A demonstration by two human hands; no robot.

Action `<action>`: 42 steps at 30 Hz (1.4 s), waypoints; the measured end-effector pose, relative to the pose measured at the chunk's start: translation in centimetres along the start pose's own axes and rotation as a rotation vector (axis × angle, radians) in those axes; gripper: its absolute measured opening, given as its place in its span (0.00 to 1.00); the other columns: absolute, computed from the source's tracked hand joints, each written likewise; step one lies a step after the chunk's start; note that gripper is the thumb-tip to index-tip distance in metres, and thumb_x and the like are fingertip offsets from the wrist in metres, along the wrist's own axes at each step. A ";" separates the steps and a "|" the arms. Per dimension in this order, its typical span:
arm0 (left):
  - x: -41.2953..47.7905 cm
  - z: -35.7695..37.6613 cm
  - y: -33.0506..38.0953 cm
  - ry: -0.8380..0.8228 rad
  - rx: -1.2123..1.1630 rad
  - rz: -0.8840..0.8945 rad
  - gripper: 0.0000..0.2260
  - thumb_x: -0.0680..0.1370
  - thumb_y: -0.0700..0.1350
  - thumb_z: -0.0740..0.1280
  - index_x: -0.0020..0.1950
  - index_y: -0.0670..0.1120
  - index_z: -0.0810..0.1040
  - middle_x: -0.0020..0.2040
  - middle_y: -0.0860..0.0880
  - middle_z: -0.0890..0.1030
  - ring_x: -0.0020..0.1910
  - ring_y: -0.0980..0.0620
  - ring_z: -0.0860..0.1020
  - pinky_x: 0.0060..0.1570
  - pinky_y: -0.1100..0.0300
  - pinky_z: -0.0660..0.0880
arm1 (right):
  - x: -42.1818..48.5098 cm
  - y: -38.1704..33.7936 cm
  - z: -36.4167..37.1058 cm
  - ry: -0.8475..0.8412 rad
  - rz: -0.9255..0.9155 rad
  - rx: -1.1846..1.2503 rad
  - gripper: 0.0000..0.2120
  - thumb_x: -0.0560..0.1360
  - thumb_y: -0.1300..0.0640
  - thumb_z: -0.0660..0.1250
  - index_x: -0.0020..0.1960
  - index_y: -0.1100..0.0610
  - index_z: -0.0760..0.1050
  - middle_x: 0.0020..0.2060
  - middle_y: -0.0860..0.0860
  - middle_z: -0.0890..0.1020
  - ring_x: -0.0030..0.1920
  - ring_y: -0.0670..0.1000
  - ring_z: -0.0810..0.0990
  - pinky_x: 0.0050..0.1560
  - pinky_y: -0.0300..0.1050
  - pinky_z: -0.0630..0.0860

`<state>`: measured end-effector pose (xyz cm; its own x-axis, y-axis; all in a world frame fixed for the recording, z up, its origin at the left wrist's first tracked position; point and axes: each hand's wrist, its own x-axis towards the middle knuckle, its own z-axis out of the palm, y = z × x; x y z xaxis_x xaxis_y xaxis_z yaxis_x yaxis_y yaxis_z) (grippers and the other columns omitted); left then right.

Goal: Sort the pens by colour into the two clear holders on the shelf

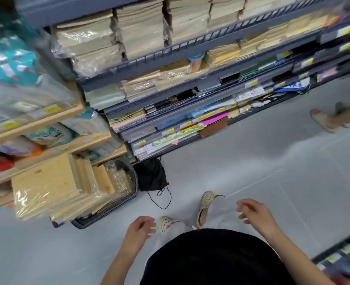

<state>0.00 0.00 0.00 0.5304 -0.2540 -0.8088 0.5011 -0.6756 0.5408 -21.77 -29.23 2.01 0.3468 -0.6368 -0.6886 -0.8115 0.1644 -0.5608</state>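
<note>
My left hand [139, 229] hangs low over the grey floor with loosely curled fingers and holds nothing. My right hand [254, 212] is out to the right at about the same height, fingers loosely curled, also holding nothing. I see no pens and no clear holders; the picture is blurred by motion. The grey stationery shelf [190, 50] rises ahead of me, stacked with wrapped paper pads and coloured sheets.
A dark basket [129, 194] full of wrapped pads sits on the floor at left, with a black drawstring bag [150, 174] beside it. Wooden shelves [46, 120] stand at far left. Another person's sandalled foot [324, 120] is at right. A low shelf corner [338, 254] is at lower right.
</note>
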 end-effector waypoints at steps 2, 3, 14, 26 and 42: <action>1.2 1.0 1.1 -0.008 0.027 -0.010 0.08 0.82 0.37 0.62 0.52 0.42 0.81 0.47 0.44 0.85 0.45 0.44 0.84 0.44 0.57 0.77 | 0.2 0.7 -1.0 0.030 0.026 0.041 0.09 0.76 0.61 0.65 0.44 0.50 0.82 0.38 0.49 0.85 0.36 0.50 0.84 0.38 0.42 0.78; 1.9 1.6 1.5 -0.019 0.033 -0.030 0.08 0.82 0.37 0.62 0.52 0.41 0.80 0.48 0.43 0.85 0.45 0.44 0.84 0.43 0.58 0.77 | 0.5 1.2 -1.5 0.039 0.036 0.046 0.09 0.76 0.60 0.66 0.44 0.50 0.82 0.38 0.48 0.85 0.37 0.49 0.84 0.41 0.42 0.78; 7.5 13.4 12.0 -0.063 0.090 -0.180 0.06 0.81 0.40 0.65 0.52 0.40 0.80 0.46 0.41 0.85 0.42 0.43 0.84 0.44 0.53 0.80 | 10.4 4.9 -13.8 0.032 0.226 0.061 0.07 0.77 0.61 0.66 0.44 0.56 0.81 0.39 0.55 0.85 0.37 0.55 0.84 0.44 0.50 0.80; 10.2 29.5 28.0 0.033 0.073 -0.032 0.05 0.81 0.38 0.65 0.49 0.39 0.80 0.42 0.43 0.82 0.37 0.46 0.81 0.36 0.59 0.73 | 23.2 -0.4 -32.1 -0.091 0.051 -0.047 0.06 0.77 0.57 0.66 0.44 0.52 0.81 0.38 0.49 0.84 0.34 0.47 0.84 0.37 0.45 0.79; 18.5 42.9 50.4 0.020 -0.046 0.178 0.08 0.83 0.41 0.63 0.52 0.46 0.82 0.49 0.47 0.86 0.44 0.50 0.85 0.43 0.59 0.78 | 39.4 -16.9 -47.2 -0.042 -0.271 -0.012 0.07 0.77 0.56 0.68 0.44 0.47 0.81 0.42 0.46 0.85 0.36 0.45 0.84 0.45 0.49 0.81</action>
<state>5.75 -68.45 2.42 0.6272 -0.3526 -0.6945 0.4286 -0.5883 0.6858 -16.54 -92.61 6.08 0.5712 -0.6243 -0.5330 -0.6917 -0.0165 -0.7220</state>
